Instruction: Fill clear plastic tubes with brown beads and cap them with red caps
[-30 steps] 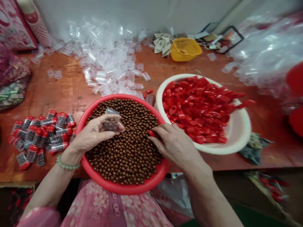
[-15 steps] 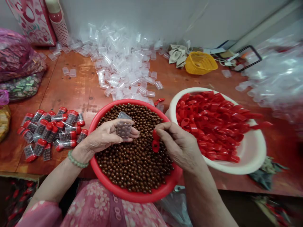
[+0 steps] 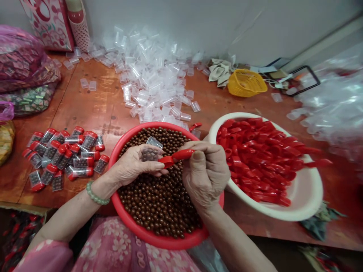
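Observation:
My left hand (image 3: pixel 134 166) is closed round a small clear plastic tube (image 3: pixel 151 151) filled with brown balls, held over a red bowl (image 3: pixel 124 138) full of the same brown balls (image 3: pixel 159 200). Fingers of my right hand (image 3: pixel 205 172) pinch a red cap (image 3: pixel 177 156), whose end touches the tube's mouth. Both hands hover just above the balls.
A white bowl (image 3: pixel 306 204) of red caps stands to the right. Filled red-capped tubes (image 3: pixel 61 155) lie in a pile at the left. A heap of empty clear tubes (image 3: pixel 153 83) covers the back of the wooden table, with a yellow basket (image 3: pixel 246 83) and bags of sweets (image 3: pixel 22 75) around.
My right hand lifted a red cap from the balls and brought it leftward to the tube in my left hand. The view shifted slightly.

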`<action>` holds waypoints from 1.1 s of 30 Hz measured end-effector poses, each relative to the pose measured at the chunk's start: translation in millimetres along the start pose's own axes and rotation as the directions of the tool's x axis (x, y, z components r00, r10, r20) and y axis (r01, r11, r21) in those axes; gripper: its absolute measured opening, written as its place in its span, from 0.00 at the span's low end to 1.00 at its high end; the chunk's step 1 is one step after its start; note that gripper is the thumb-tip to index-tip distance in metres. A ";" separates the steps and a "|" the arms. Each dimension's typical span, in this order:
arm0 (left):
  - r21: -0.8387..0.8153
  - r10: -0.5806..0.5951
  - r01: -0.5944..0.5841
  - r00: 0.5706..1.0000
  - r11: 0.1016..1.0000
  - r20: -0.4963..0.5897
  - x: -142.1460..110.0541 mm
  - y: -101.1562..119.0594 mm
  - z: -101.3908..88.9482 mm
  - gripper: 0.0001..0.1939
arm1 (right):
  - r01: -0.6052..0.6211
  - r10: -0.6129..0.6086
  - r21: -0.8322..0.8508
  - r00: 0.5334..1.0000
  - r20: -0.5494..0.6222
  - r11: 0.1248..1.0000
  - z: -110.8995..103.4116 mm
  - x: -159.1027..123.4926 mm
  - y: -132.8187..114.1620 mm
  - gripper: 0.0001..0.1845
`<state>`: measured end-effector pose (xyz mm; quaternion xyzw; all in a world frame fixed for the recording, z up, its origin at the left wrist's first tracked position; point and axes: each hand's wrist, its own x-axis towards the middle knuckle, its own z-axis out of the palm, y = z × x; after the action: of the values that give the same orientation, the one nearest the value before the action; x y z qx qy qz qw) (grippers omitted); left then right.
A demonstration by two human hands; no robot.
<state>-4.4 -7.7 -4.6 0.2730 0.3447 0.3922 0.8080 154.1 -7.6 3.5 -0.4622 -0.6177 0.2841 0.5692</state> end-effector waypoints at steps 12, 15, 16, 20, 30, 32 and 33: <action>0.133 0.090 -0.080 0.993 0.988 -0.072 0.7 1.8 0.4 0.19 | -0.263 0.245 0.084 0.952 0.183 0.961 -18.0 4.4 4.1 0.07; 0.147 0.084 -0.072 0.994 0.986 -0.073 -0.2 2.9 -1.3 0.20 | -0.006 0.022 -0.079 0.978 0.206 0.997 -21.0 2.8 1.9 0.06; 0.159 0.077 -0.065 0.995 0.985 -0.070 -0.6 3.1 -1.6 0.19 | 0.123 -0.091 -0.141 0.972 0.214 0.982 -21.4 2.2 0.6 0.07; 0.269 0.127 -0.110 0.991 0.957 -0.044 -1.8 2.6 -1.5 0.15 | 0.209 -0.155 -0.214 0.957 0.244 0.954 -20.8 0.9 -5.7 0.11; 0.778 0.503 -0.430 0.847 0.458 0.172 -4.4 -13.7 -2.8 0.09 | -0.781 0.670 0.374 0.622 0.405 0.499 -9.5 16.9 2.8 0.11; 0.809 0.512 -0.433 0.836 0.397 0.196 -3.5 -15.1 -4.4 0.09 | -0.816 0.695 0.343 0.577 0.429 0.465 -9.1 15.1 3.7 0.13; 0.821 0.522 -0.434 0.829 0.371 0.202 -2.9 -15.5 -5.2 0.09 | -0.821 0.697 0.325 0.570 0.435 0.469 -9.3 13.6 3.3 0.13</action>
<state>-2.8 -17.6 -17.8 0.6955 0.4315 0.4048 0.4077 164.9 4.3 8.3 -0.4883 -0.3136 0.7100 0.3989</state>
